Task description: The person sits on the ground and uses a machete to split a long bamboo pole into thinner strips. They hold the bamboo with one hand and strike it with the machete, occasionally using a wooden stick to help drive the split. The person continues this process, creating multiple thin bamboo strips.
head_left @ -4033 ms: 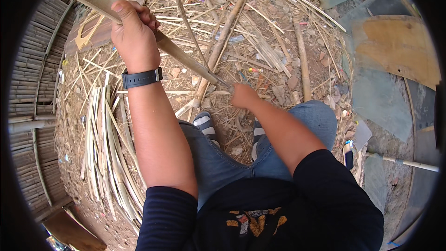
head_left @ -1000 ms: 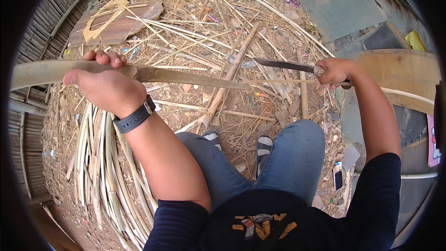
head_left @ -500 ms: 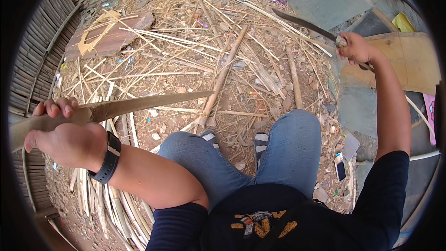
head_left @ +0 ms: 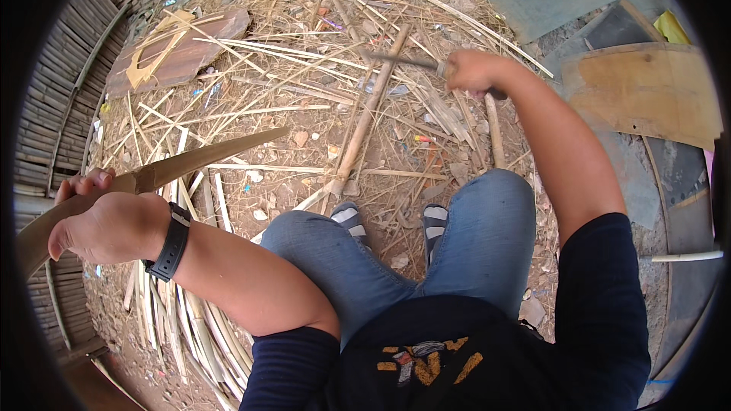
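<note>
Left arm: extended forward and left, the left hand (head_left: pixel 114 227) clamped around the bamboo piece (head_left: pixel 209 158), thumb on the near side, fingertips over the far side. Right arm: reaching forward, elbow slightly bent, the right hand (head_left: pixel 478 74) closed on the handle of the knife (head_left: pixel 407 61). The bamboo's rear end is cut off by the dark rim; the knife tip is blurred and appears to point left. The bamboo's long axis slants from lower left to its tapered tip, pointing right and away, above the ground (head_left: pixel 301 205).
</note>
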A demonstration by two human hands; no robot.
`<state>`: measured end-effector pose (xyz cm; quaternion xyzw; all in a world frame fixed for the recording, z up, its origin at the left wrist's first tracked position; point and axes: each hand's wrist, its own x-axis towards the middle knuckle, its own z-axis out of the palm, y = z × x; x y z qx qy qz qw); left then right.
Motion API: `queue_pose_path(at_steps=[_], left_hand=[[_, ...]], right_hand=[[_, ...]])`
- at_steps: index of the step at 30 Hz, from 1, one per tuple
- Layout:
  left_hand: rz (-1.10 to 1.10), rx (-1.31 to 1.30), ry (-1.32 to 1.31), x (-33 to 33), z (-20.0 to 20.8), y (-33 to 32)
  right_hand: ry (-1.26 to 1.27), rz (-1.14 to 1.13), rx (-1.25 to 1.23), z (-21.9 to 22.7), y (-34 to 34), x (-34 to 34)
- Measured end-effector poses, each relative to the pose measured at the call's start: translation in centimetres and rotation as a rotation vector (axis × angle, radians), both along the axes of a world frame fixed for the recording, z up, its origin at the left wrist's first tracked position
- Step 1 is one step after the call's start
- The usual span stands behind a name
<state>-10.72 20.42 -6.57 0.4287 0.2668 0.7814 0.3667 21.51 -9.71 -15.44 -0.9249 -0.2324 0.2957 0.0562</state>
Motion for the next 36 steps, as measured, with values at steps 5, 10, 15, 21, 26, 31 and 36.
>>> queue_pose_path(at_steps=[5,10,15,21,26,31,36], left_hand=[[-0.025,-0.03,0.019,0.1,0.3,-0.6],[-0.068,0.002,0.026,0.2,0.1,-0.5],[-0.114,0.035,0.046,1.2,0.2,-0.9],[-0.198,0.127,-0.14,0.2,-0.1,0.6],[-0.209,0.16,-0.147,-0.1,0.1,0.4],[-0.368,0.012,-0.005,6.3,-1.1,-3.0],[-0.617,-0.052,0.078,11.3,-4.5,-6.5]], right_hand=[[0.051,0.274,-0.462,-10.3,1.1,-7.3],[-0.047,0.307,-0.38,-16.5,1.2,-9.0],[-0.071,0.303,-0.423,-18.1,5.5,-8.7],[-0.209,-0.026,0.227,-17.1,9.0,-8.5],[-0.045,-0.016,0.029,-11.9,8.5,-5.5],[0.386,-0.501,0.49,-13.6,2.6,-4.6],[0.558,-0.626,0.939,-7.2,0.3,-9.6]])
